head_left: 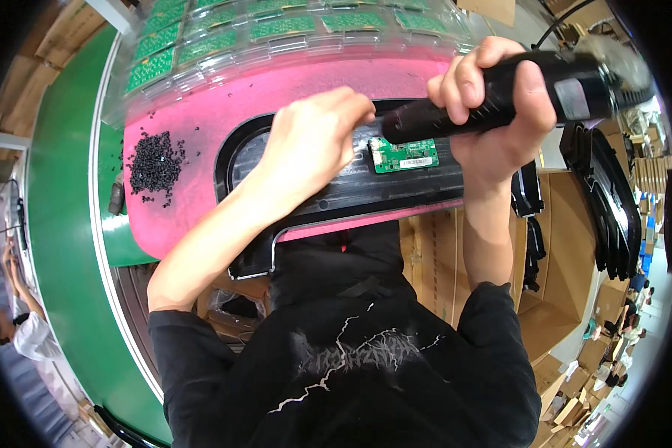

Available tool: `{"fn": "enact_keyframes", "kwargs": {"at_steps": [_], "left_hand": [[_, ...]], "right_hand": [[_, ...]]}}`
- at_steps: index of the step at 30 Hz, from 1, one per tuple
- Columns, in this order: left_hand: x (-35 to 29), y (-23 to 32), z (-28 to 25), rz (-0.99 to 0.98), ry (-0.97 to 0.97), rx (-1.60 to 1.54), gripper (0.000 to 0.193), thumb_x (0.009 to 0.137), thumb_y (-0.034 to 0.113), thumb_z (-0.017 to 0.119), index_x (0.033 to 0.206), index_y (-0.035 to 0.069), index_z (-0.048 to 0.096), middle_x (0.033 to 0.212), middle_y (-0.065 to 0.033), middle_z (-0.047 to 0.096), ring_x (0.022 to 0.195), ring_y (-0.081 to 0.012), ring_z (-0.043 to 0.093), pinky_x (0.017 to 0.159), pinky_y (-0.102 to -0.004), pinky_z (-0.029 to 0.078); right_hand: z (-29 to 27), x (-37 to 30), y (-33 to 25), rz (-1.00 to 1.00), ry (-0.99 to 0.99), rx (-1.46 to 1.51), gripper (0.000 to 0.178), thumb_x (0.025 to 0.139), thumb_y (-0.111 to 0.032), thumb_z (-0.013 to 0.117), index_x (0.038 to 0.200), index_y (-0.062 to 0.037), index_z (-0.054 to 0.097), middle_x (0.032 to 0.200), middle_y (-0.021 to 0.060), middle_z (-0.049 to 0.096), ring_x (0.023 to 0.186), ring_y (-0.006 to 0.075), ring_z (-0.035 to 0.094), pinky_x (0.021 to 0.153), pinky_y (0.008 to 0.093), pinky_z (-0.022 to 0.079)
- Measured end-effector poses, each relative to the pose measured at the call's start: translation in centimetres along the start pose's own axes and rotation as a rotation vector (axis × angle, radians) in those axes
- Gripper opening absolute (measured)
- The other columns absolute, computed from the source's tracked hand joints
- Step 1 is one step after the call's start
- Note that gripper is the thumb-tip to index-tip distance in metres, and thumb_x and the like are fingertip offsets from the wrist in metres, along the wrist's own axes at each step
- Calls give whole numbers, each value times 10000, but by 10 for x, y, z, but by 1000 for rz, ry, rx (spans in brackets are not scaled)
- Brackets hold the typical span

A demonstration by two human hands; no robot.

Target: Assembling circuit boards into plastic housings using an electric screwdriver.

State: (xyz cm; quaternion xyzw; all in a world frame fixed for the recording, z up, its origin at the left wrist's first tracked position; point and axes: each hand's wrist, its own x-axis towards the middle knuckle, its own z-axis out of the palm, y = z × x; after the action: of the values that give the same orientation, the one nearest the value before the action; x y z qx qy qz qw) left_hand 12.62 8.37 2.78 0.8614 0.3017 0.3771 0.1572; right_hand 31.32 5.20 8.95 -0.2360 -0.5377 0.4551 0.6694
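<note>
My right hand (500, 112) is wrapped round a black electric screwdriver (493, 93), held tilted above a black plastic housing (306, 205). The tool's narrower end points left, toward my left hand. Fingers pinched together, my left hand (313, 138) hovers over the housing just left of that end. Whatever is between its fingertips is too small or hidden to make out. A green circuit board (403, 155) with a white label and pale connectors lies inside the housing, below the screwdriver. The housing's far right part is covered by my right hand.
A pile of small black screws (155, 163) sits left on the pink mat (194, 216). Clear trays (269, 45) of green boards stand behind. Cardboard boxes (552, 254) and stacked black housings (601, 201) are at right. A green surface (63, 224) runs along the left.
</note>
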Motion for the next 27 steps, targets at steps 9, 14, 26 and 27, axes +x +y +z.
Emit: {"fn": "enact_keyframes", "kwargs": {"at_steps": [9,14,26,27], "left_hand": [[2,-4,6,-162,-82,-37,147,918,131,577,882,-11,586,780,-187,592,756,-397,606,667,-455,479],[3,-5,2,-205,-186,-6,158,938,142,551,902,-9,581,799,-195,597,779,-403,606,678,-457,484],[1,-13,6,-169,-263,-52,142,879,94,598,953,-20,639,872,-182,642,869,-378,630,761,-440,507],[1,-13,7,-165,-298,-44,139,875,103,608,936,-16,646,865,-176,644,858,-375,632,754,-439,509]], "right_hand": [[-4,-5,22,-24,109,46,183,867,-147,596,880,32,561,617,82,536,481,144,495,476,276,443],[-7,-3,30,-25,48,19,173,872,-138,593,877,30,557,623,80,541,486,138,496,475,269,442],[11,1,32,48,-52,-301,285,889,-281,576,970,-12,532,640,57,501,509,126,436,540,283,397],[12,1,31,49,-20,-305,283,887,-279,576,968,-11,536,635,55,499,506,128,434,539,286,397]]}}
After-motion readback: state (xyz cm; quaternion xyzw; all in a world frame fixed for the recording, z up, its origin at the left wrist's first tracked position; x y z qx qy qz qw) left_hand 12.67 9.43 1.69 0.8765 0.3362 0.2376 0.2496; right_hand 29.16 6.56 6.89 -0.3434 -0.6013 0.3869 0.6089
